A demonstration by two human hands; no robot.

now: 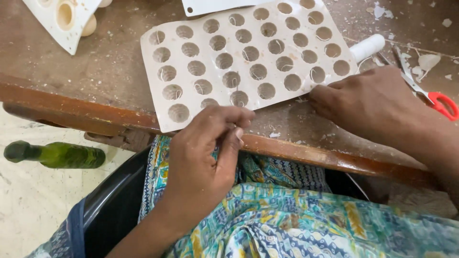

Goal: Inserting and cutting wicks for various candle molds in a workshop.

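Left hand (203, 157): fingers (234, 125) curled in and pressed together at the tips, thumb against forefinger, pinching something very thin; it looks like a thread, but it is too fine to tell for certain. The hand hangs just off the near edge of the worktop, over the lap, close to the near edge of the mould.

Right hand (368, 102): palm down on the worktop, fingers (321, 95) extended and close together, tips touching the right near edge of the mould.

White flat plastic mould sheet with rows of round cavities (248, 59): lies flat and skewed on the worn brown wooden worktop (95, 71), its near left corner at the worktop edge. Several cavities show thin strands inside.

Beyond the right hand: a white cylindrical spool (367, 47) lies just beside the mould's right edge; steel scissors with a red handle (430, 93) rest past the knuckles, partly hidden by the hand. White flakes are scattered there.

Top left: a second white mould piece with larger round holes (62, 19).

Below the worktop: a lap in patterned blue-green cloth (296, 220), and a dark green glass bottle (57, 154) lying on the pale floor at left.
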